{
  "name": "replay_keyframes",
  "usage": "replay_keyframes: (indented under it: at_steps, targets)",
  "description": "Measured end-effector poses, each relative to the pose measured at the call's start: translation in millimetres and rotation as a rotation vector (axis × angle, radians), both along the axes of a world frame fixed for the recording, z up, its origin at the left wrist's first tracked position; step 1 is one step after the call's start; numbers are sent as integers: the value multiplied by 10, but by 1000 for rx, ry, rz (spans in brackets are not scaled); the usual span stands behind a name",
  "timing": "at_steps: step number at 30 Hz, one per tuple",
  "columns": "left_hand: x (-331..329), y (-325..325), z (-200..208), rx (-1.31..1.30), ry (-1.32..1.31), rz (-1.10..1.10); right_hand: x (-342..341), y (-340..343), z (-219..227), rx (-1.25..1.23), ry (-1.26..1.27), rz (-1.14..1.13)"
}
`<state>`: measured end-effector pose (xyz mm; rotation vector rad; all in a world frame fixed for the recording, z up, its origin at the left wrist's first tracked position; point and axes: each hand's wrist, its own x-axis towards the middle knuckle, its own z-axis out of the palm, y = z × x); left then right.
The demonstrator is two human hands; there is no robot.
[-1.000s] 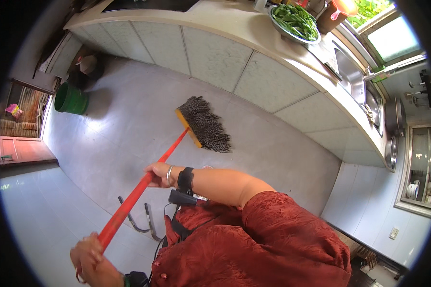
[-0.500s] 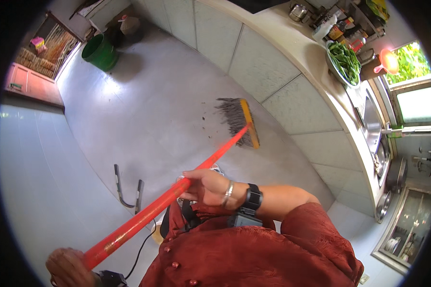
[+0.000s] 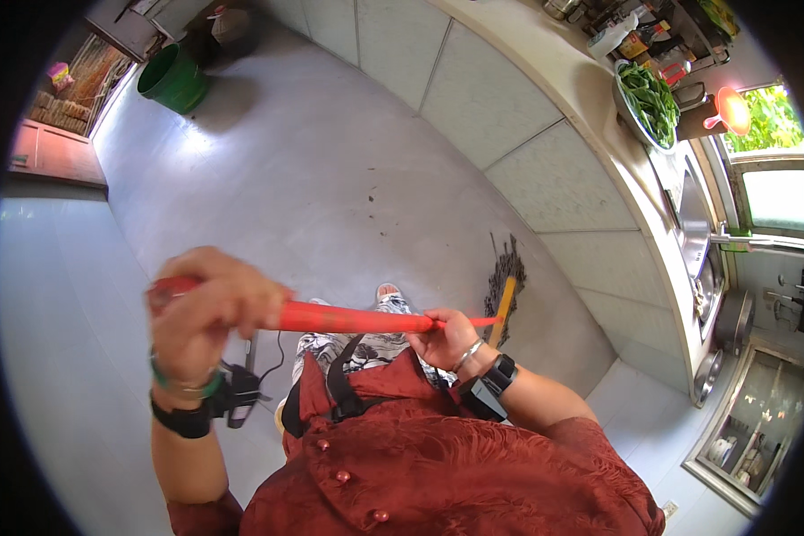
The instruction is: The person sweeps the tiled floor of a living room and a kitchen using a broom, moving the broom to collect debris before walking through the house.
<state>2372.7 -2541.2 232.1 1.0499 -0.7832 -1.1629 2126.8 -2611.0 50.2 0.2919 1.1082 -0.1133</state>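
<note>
A broom with a red handle (image 3: pixel 353 320) lies across the front of my body, held in both hands. My left hand (image 3: pixel 219 299) wraps round the thick upper end of the handle. Farther down the shaft, my right hand (image 3: pixel 447 338) is closed on it. At the right, the broom's yellow head (image 3: pixel 504 313) with dark bristles (image 3: pixel 506 268) rests on the grey floor beside the tiled counter front. Small dark crumbs (image 3: pixel 372 198) lie on the floor ahead of my feet.
A tiled counter (image 3: pixel 545 170) curves along the right, with a bowl of green vegetables (image 3: pixel 648 105), bottles (image 3: pixel 639 40) and a sink (image 3: pixel 695 223). A green bucket (image 3: pixel 174 80) stands far left, near a reddish low door (image 3: pixel 58 154). A glazed cabinet (image 3: pixel 755 429) is at the lower right.
My left hand has risen and come inward with the handle end. The broom head has swung to the right and nearer, away from the crumbs, and the handle now lies nearly level.
</note>
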Motion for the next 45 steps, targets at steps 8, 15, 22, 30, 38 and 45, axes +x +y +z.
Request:
replay_keyframes:
  at_steps: [8, 15, 22, 30, 38, 45]
  targets:
    - [-61, -291, -285, 137, 35, -279, 127, 83, -607, 55, -20, -59]
    - [655, 42, -145, 80, -64, -455, 1029, 40, -476, -244, 61, 188]
    - [1436, 203, 107, -119, -168, -323, 2160, -11, -269, -427, 150, 294]
    - [2344, -49, 234, -324, -261, -171, 3192, -620, -784, -674, -85, 506]
    - [3356, -169, 235, -333, -430, -120, 4881, -1032, -316, 9, -272, 42]
    - [4213, 44, 93, -340, -475, 277, 6316, -1159, -479, -3, -288, 426]
